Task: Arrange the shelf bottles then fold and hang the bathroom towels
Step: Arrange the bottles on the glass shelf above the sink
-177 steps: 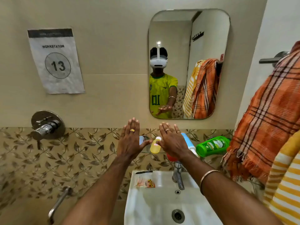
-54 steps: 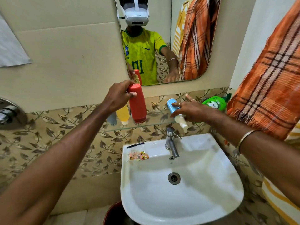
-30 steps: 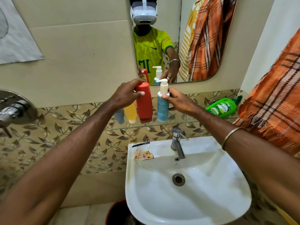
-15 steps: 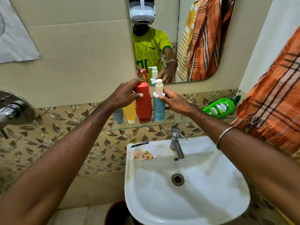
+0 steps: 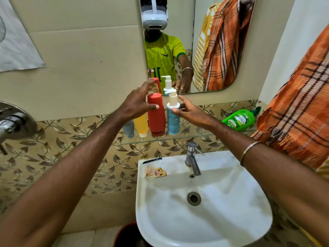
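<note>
Bottles stood in a row on the glass shelf (image 5: 195,135) above the sink (image 5: 231,211): a grey bottle (image 5: 128,128) farthest left, then a yellow bottle (image 5: 141,124) and a red bottle (image 5: 156,114), both resting on their caps, then a blue pump bottle (image 5: 173,120) upright, each just beside the next. That tight line looked like the tidy order the task asks for. The left hand (image 5: 137,104) had its fingers spread, only the thumb touching the red bottle's side; the right hand (image 5: 190,112) was likewise spread, its thumb against the pump bottle's shoulder. Neither hand clasped anything; both seemed to be steadying or letting go. A green bottle (image 5: 238,120) lay tilted at the shelf's right end, well apart from the row and probably the next one to set straight. An orange plaid towel (image 5: 299,111) hung to the right of the shelf, its fringe close to the green bottle, where it could crowd a reach. A tap (image 5: 192,157) stood below the shelf, and a small sachet (image 5: 155,172) lay on the sink's rim.
</note>
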`<state>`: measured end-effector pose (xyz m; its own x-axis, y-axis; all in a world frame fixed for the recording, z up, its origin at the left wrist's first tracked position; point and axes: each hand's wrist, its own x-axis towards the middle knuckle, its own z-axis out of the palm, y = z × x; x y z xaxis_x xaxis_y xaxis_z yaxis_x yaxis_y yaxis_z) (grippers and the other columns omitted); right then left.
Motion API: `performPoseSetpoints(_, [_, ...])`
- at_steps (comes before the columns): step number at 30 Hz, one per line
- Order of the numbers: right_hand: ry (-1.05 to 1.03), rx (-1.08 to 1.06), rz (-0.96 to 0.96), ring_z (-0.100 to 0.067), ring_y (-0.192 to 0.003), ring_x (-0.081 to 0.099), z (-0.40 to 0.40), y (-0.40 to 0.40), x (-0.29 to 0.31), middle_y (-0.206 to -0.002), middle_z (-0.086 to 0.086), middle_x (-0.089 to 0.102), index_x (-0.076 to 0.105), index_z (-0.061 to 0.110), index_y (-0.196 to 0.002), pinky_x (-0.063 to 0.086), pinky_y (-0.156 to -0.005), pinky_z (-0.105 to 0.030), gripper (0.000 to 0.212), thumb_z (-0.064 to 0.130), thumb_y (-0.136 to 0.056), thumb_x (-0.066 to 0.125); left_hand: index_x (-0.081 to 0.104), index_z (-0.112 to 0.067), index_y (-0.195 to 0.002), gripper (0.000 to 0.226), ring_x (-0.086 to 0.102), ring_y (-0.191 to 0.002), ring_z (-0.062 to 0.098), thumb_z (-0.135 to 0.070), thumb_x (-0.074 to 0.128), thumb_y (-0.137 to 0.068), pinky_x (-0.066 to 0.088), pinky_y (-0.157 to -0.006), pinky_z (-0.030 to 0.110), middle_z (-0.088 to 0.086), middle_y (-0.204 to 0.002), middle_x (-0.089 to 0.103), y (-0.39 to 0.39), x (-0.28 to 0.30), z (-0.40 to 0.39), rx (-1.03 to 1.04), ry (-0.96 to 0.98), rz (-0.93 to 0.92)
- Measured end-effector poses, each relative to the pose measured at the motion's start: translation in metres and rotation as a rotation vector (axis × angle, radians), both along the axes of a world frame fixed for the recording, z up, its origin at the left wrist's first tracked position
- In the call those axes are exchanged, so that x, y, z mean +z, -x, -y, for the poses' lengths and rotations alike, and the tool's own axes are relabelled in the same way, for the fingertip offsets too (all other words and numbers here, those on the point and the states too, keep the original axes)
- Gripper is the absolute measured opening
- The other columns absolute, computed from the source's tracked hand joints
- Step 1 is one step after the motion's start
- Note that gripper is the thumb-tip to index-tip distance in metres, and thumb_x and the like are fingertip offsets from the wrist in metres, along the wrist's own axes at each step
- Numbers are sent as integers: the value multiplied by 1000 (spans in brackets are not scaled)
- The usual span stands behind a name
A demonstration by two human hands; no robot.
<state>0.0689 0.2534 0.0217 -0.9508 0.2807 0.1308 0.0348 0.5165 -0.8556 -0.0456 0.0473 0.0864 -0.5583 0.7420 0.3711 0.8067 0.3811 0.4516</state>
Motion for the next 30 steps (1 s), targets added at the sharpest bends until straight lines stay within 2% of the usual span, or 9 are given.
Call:
performPoseSetpoints(4, [-156,-339,-106,-21,-101,64,-33,-21,2,-126,-9,60,43,25,-149,60,-83,-40,64,37,-92,71,43,-12,-147,71,35,-144,35,-18,71,-82,46,-105,44,19,-152,41,-31,0,-9,67,-246,-571])
performPoseSetpoints(6, [-196,-579,-106,-19,-85,66,-60,-39,1,-110,-9,67,55,21,-135,59,-70,-35,47,26,-91,71,58,-7,-134,51,47,-134,38,-11,66,-83,50,-101,45,23,-140,52,-56,-6,-25,9,-369,-768])
performPoseSetpoints(8, [-212,-774,-36,-24,-89,68,-85,-60,-2,-112,-11,70,59,19,-126,60,-73,-39,36,15,-91,66,67,-5,-123,38,58,-121,39,-7,66,-85,53,-94,44,25,-129,61,-79,-17,-52,-113,-368,-818])
performPoseSetpoints(11, [-238,-952,90,-34,-106,64,-111,-92,-11,-121,-18,68,64,11,-120,52,-85,-37,29,7,-92,59,64,-6,-125,38,62,-112,36,-15,67,-89,58,-84,47,21,-125,65,-113,-36,-102,-220,-176,-570])
performPoseSetpoints(14, [-115,-988,157,-37,-116,63,-118,-114,-19,-127,-23,64,63,7,-124,51,-89,-36,37,7,-87,66,56,-10,-131,55,60,-111,36,-44,67,-89,53,-83,42,18,-123,65,-131,-56,-152,-107,102,-218])
performPoseSetpoints(18, [233,-916,107,-35,-88,69,-126,-123,-29,-109,-24,70,64,-3,-113,51,-57,-33,32,6,-83,73,55,-4,-123,70,63,-109,37,-63,65,-86,51,-80,39,22,-120,66,-137,-74,-197,-84,297,46])
performPoseSetpoints(21, [483,-869,57,-30,-80,68,-126,-126,-32,-112,-24,69,57,-5,-126,52,-55,-32,42,1,-87,70,61,-3,-120,66,65,-107,34,-61,63,-89,54,-84,36,21,-119,68,-135,-82,-211,-80,304,190])
performPoseSetpoints(26, [767,-825,28,-35,-104,61,-124,-127,-33,-100,-19,58,53,-1,-131,57,-75,-42,40,-2,-92,62,69,-6,-112,52,59,-68,15,-49,74,-84,35,-46,21,7,-92,70,-134,-93,-217,-6,221,347])
performPoseSetpoints(30, [874,-812,57,-23,-79,59,-121,-119,-35,-91,-11,60,57,7,-131,49,-58,-36,44,9,-89,72,73,-13,-109,48,69,-78,19,-41,86,-72,54,-62,30,5,-97,76,-131,-97,-212,60,134,397])
